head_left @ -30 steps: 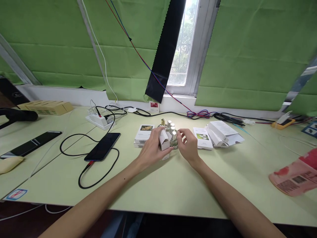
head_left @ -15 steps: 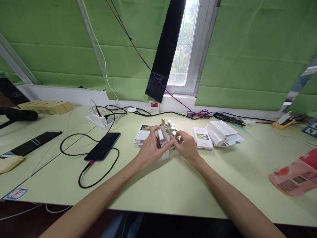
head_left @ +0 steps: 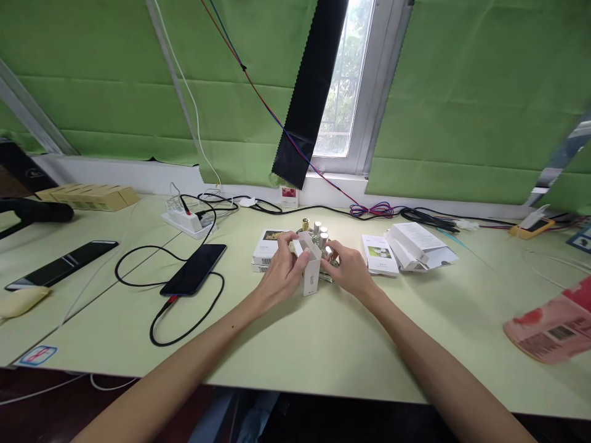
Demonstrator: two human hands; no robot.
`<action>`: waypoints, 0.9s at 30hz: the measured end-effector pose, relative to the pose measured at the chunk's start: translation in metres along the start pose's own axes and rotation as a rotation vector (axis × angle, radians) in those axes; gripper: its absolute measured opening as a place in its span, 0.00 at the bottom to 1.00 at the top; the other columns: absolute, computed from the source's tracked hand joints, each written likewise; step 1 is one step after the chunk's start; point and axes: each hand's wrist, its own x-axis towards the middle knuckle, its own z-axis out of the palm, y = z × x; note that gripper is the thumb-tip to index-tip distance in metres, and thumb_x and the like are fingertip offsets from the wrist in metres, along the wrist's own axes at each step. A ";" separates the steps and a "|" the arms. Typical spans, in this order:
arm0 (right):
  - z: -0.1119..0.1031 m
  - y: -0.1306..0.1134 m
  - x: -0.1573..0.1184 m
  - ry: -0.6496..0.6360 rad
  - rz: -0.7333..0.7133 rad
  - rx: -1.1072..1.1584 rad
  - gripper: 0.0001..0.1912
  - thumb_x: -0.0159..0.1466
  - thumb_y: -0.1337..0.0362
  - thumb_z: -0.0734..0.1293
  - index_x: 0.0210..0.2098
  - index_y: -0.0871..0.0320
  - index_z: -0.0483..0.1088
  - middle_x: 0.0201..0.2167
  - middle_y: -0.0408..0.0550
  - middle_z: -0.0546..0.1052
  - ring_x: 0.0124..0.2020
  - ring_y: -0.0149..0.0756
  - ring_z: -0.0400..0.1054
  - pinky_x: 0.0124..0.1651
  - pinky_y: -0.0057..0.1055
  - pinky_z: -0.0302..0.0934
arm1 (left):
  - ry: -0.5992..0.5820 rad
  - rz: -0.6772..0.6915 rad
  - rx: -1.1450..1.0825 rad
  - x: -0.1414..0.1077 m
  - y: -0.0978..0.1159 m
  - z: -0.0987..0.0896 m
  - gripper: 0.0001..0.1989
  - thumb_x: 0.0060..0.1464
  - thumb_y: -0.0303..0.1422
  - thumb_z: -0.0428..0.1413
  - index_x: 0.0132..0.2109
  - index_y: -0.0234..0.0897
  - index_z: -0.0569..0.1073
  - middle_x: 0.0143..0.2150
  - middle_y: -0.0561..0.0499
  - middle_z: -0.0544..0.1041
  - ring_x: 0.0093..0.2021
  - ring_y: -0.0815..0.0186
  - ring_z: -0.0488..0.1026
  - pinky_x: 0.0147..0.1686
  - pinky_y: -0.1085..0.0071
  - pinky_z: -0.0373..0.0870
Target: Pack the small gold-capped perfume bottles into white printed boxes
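Observation:
My left hand (head_left: 282, 271) grips a small white box (head_left: 311, 277) that stands upright with its top flaps open. Just right of it, my right hand (head_left: 349, 269) has its thumb and fingers closed around a small glass bottle with a silver cap (head_left: 328, 251). More bottles with silver caps (head_left: 317, 228) and one with a gold cap (head_left: 305, 224) stand behind the hands. White boxes with a flower picture (head_left: 265, 248) lie stacked left of my left hand. Another white box (head_left: 380, 255) lies right of my right hand, beside opened white cartons (head_left: 418, 246).
A phone (head_left: 194, 271) on a black cable lies to the left, near a white power strip (head_left: 187, 223). Yellow boxes (head_left: 92, 197) sit back left. Cables (head_left: 372, 210) run along the wall. A pink package (head_left: 549, 326) and a yellow meter (head_left: 532, 229) are on the right.
The white box in my left hand now stands more upright, with its side turned to view. My right hand has moved slightly from the box's top towards the bottles.

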 end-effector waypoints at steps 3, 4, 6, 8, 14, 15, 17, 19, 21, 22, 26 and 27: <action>-0.004 -0.001 0.001 -0.037 -0.013 0.016 0.08 0.65 0.60 0.68 0.43 0.55 0.69 0.27 0.39 0.77 0.22 0.30 0.65 0.31 0.27 0.56 | 0.009 -0.007 -0.008 0.000 0.001 0.000 0.16 0.68 0.47 0.46 0.55 0.45 0.54 0.39 0.50 0.72 0.29 0.65 0.69 0.32 0.64 0.68; -0.005 -0.001 0.001 -0.053 -0.019 0.025 0.09 0.65 0.60 0.68 0.43 0.55 0.69 0.27 0.39 0.76 0.22 0.30 0.64 0.31 0.27 0.56 | 0.009 -0.007 -0.011 0.000 0.002 0.000 0.16 0.68 0.47 0.46 0.55 0.45 0.55 0.39 0.51 0.72 0.29 0.65 0.69 0.32 0.64 0.68; -0.008 -0.001 0.002 -0.090 -0.029 0.042 0.09 0.64 0.60 0.68 0.43 0.55 0.69 0.27 0.39 0.75 0.22 0.29 0.63 0.30 0.26 0.54 | 0.003 -0.012 -0.015 0.000 0.005 -0.001 0.16 0.68 0.47 0.46 0.54 0.44 0.55 0.39 0.51 0.72 0.29 0.66 0.68 0.32 0.65 0.68; -0.009 -0.001 0.002 -0.125 -0.033 0.053 0.10 0.63 0.61 0.68 0.43 0.56 0.69 0.26 0.38 0.72 0.22 0.28 0.59 0.30 0.26 0.53 | -0.007 -0.029 -0.015 0.000 0.009 -0.001 0.17 0.68 0.47 0.46 0.55 0.43 0.55 0.40 0.51 0.72 0.28 0.67 0.68 0.33 0.65 0.68; -0.010 -0.002 0.001 -0.200 -0.047 0.085 0.15 0.60 0.65 0.66 0.47 0.56 0.67 0.24 0.36 0.67 0.22 0.28 0.54 0.30 0.26 0.51 | -0.025 -0.024 0.065 0.001 0.020 -0.001 0.18 0.66 0.45 0.48 0.57 0.41 0.60 0.45 0.48 0.72 0.35 0.64 0.71 0.36 0.66 0.70; -0.010 -0.003 0.000 -0.208 -0.048 0.086 0.15 0.61 0.65 0.65 0.48 0.57 0.67 0.25 0.37 0.68 0.23 0.28 0.55 0.30 0.26 0.51 | -0.022 -0.025 0.076 0.001 0.021 -0.001 0.18 0.65 0.44 0.48 0.56 0.41 0.61 0.46 0.48 0.72 0.36 0.65 0.71 0.36 0.66 0.70; -0.010 -0.003 -0.001 -0.224 -0.042 0.082 0.17 0.62 0.65 0.64 0.50 0.57 0.65 0.25 0.38 0.69 0.23 0.30 0.57 0.31 0.27 0.52 | -0.025 -0.050 0.073 0.001 0.022 0.000 0.17 0.64 0.45 0.50 0.54 0.41 0.61 0.47 0.48 0.71 0.35 0.65 0.70 0.35 0.66 0.70; -0.009 -0.004 -0.001 -0.239 -0.033 0.076 0.20 0.62 0.65 0.63 0.53 0.58 0.63 0.27 0.39 0.71 0.24 0.32 0.59 0.31 0.27 0.53 | -0.042 -0.090 0.053 0.001 0.021 0.001 0.18 0.64 0.47 0.50 0.53 0.41 0.61 0.45 0.50 0.71 0.33 0.66 0.70 0.35 0.66 0.70; -0.008 -0.004 -0.002 -0.245 -0.028 0.070 0.22 0.62 0.65 0.63 0.56 0.58 0.61 0.28 0.40 0.72 0.24 0.33 0.61 0.31 0.28 0.53 | -0.059 -0.115 0.039 0.001 0.021 0.001 0.19 0.64 0.49 0.51 0.53 0.42 0.60 0.43 0.51 0.71 0.32 0.67 0.69 0.34 0.67 0.70; -0.007 -0.004 -0.002 -0.244 -0.028 0.068 0.23 0.63 0.65 0.62 0.57 0.58 0.60 0.29 0.41 0.73 0.25 0.34 0.62 0.31 0.28 0.53 | -0.065 -0.120 0.038 0.001 0.021 0.001 0.20 0.64 0.49 0.51 0.53 0.42 0.60 0.42 0.52 0.71 0.31 0.67 0.69 0.34 0.67 0.69; -0.005 -0.002 -0.003 -0.234 -0.041 0.054 0.23 0.63 0.64 0.61 0.58 0.58 0.58 0.31 0.43 0.75 0.25 0.35 0.64 0.31 0.29 0.53 | -0.093 -0.115 0.057 0.001 0.023 0.000 0.21 0.64 0.50 0.50 0.55 0.42 0.60 0.41 0.52 0.72 0.32 0.67 0.69 0.34 0.68 0.68; -0.004 -0.001 -0.003 -0.231 -0.045 0.049 0.23 0.63 0.64 0.61 0.58 0.58 0.58 0.31 0.43 0.75 0.25 0.36 0.65 0.31 0.29 0.54 | -0.100 -0.114 0.064 0.001 0.023 -0.001 0.22 0.64 0.50 0.50 0.56 0.42 0.60 0.40 0.52 0.72 0.32 0.66 0.68 0.33 0.68 0.68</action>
